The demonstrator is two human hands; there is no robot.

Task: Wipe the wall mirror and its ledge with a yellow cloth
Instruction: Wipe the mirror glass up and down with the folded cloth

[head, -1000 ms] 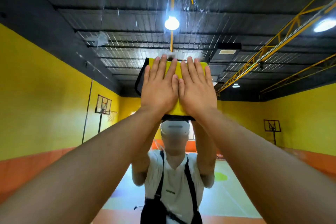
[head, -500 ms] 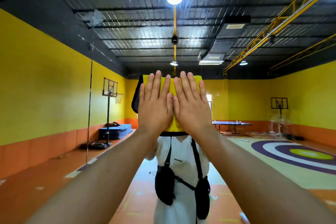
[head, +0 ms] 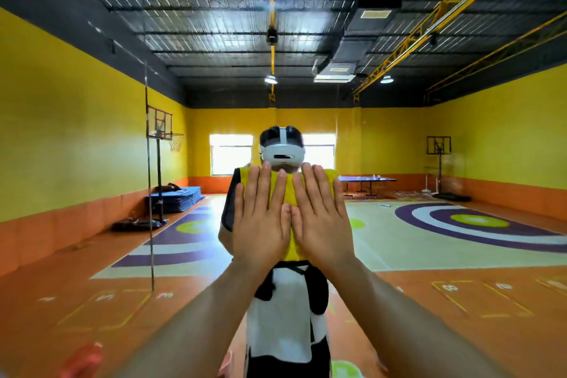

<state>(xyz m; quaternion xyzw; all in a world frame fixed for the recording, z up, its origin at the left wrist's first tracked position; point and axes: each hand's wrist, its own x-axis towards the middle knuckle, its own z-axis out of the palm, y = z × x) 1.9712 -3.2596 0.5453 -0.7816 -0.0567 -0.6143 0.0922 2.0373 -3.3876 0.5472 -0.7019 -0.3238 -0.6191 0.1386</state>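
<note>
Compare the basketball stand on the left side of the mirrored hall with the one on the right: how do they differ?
The left basketball stand looks larger and nearer; the right basketball stand looks smaller and farther back. The left one's white net shows plainly; the right one's is too small to tell. Blue mats lie beside the left stand, none beside the right. Both have dark-framed backboards on dark poles by yellow walls.

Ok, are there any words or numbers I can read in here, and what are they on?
"3": painted on the orange floor, at the lower left.
"8": painted inside a yellow-lined box on that floor, at the lower right.
The other floor numbers beside these two are too blurred to read.
The yellow cloth shows no writing.
</note>
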